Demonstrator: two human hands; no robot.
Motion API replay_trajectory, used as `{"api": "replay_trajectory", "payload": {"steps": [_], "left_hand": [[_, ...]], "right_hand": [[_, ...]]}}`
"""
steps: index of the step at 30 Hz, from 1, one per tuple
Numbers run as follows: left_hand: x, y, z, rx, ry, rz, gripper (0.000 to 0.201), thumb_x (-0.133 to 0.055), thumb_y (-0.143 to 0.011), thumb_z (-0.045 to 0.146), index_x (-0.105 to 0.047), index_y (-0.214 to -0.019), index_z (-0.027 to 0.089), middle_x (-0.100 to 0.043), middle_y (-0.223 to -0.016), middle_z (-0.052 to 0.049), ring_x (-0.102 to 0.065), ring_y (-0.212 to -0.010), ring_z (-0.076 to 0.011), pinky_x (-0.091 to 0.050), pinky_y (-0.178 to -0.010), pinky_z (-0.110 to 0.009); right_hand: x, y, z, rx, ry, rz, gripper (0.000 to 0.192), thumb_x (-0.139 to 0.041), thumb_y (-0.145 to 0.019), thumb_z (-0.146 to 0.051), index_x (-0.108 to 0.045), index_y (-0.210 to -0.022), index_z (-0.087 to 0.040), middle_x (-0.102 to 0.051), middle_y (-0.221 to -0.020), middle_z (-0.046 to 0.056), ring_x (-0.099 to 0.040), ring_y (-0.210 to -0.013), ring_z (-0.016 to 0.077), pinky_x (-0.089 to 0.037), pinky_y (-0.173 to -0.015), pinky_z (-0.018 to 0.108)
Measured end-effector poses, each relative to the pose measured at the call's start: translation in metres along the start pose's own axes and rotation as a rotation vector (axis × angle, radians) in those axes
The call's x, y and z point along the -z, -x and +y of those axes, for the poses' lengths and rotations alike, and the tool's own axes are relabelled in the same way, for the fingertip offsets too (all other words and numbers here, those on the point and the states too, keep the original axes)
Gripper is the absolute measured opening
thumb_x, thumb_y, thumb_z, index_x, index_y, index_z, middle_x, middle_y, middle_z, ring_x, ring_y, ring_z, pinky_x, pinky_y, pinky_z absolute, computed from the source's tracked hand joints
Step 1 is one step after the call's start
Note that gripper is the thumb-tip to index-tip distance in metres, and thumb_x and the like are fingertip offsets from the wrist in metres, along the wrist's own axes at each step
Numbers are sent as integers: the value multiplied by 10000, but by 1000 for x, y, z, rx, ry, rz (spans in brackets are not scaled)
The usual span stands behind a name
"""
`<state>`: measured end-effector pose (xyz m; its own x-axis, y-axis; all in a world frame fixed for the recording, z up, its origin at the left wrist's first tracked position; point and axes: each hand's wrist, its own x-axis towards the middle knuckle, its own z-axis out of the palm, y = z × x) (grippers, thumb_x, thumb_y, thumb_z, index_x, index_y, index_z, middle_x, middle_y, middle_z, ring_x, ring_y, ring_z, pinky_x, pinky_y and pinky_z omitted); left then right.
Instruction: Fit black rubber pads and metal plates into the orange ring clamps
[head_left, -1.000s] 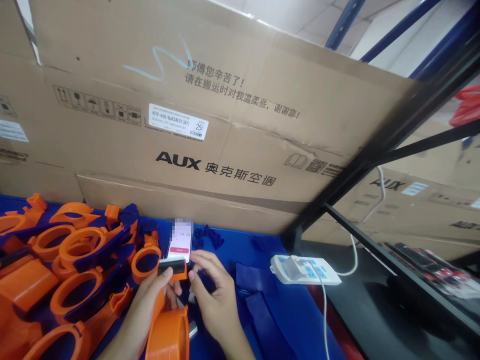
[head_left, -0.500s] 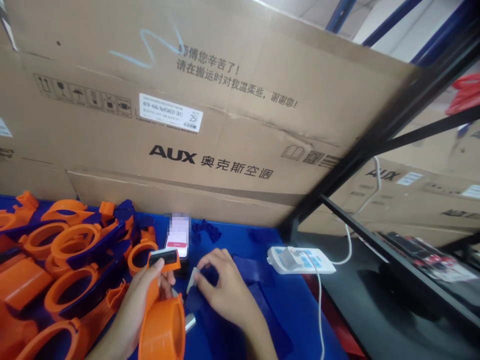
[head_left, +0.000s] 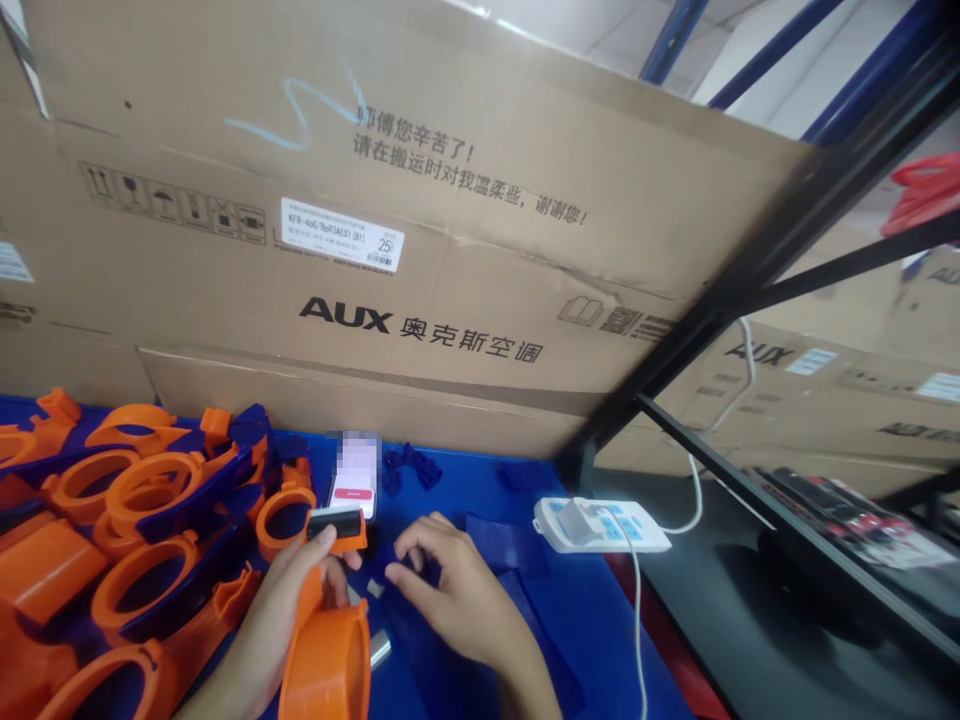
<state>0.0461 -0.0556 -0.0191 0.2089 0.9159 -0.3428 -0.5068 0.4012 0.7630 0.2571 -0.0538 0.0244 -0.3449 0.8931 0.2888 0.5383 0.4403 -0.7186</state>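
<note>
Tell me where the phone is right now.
In the head view, the phone sits low and left of centre, between the printed cardboard and the orange dispenser held in the left hand.

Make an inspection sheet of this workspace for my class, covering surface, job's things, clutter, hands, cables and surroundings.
Surface: blue table, with things spread over it.
Job's things: orange dispenser with a toothed edge, held off the table; more dispensers heaped at the left.
Clutter: lit phone, crumpled blue scraps, flat blue pieces, small silver piece.
Hands: left hand grips the dispenser; right hand is apart from it, fingers loosely curled, nothing seen in them.
Cables: white power strip at the right, plug inserted; two white cables run from it.
Surroundings: AUX carton behind; black rack and more cartons at the right.
</note>
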Motion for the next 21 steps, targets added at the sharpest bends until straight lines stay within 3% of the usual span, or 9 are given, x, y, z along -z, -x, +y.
{"api": "replay_trajectory", "payload": {"steps": [2,5,8,11,14,17,21], "left_hand": [[1,0,0,77,1,-39,431,-722,-825,557,-740,-644,166,-655,-490,-55,-602,-469,-198,-465,-509,-295],[4,-1,-2,193,14,-76,481,-694,-827,604,-756,-665,155,-665,-490,-69,-618,-464,-213,-456,-496,-300],[6,-1,-2,230,89,-64,489,-694,-828,620,-780,-780,140,-708,-545,-74,-642,-489,-215,-473,-513,-299],[7,-1,-1,220,181,-48,455,-717,-846,571,-773,-924,127,-806,-746,-115,-691,-555,-213,-527,-573,-305],[7,-3,0,237,223,38,426,-722,-882,489,-745,-1099,123,-837,-946,-152,-772,-709,-244,-585,-679,-320],[7,-5,0,247,244,109,440,-697,-913,423,-711,-1213,101,-828,-1050,-181,-796,-949,-290,-602,-802,-315],[5,-5,1,176,261,75,480,-682,-917,422,-692,-1278,105,-826,-1059,-183,-782,-1036,-323,-607,-867,-350]], "right_hand": [[3,-2,-3,-23,-75,68,111,-687,-956,-288,-669,-859,-236,-623,-738,-24,-583,-715,168,-475,-703,288],[1,-3,-6,-66,-166,109,144,-653,-985,-313,-661,-875,-220,-619,-731,-30,-575,-683,144,-456,-654,252],[-6,-2,-5,-66,-214,120,126,-652,-987,-314,-665,-907,-218,-641,-774,-22,-600,-705,147,-476,-677,252],[-14,-3,-2,-52,-172,145,111,-629,-998,-308,-694,-972,-221,-676,-821,0,-645,-756,169,-507,-724,271],[-22,-5,0,-18,-53,198,208,-600,-992,-240,-703,-1173,-238,-726,-912,36,-684,-853,208,-540,-817,318],[-27,-7,-1,106,21,121,492,-543,-955,-123,-611,-1415,-283,-742,-1082,70,-689,-964,234,-557,-891,363],[-30,-6,-3,155,-9,25,481,-460,-989,-110,-658,-1381,-305,-749,-989,48,-703,-886,209,-577,-815,326]]}}
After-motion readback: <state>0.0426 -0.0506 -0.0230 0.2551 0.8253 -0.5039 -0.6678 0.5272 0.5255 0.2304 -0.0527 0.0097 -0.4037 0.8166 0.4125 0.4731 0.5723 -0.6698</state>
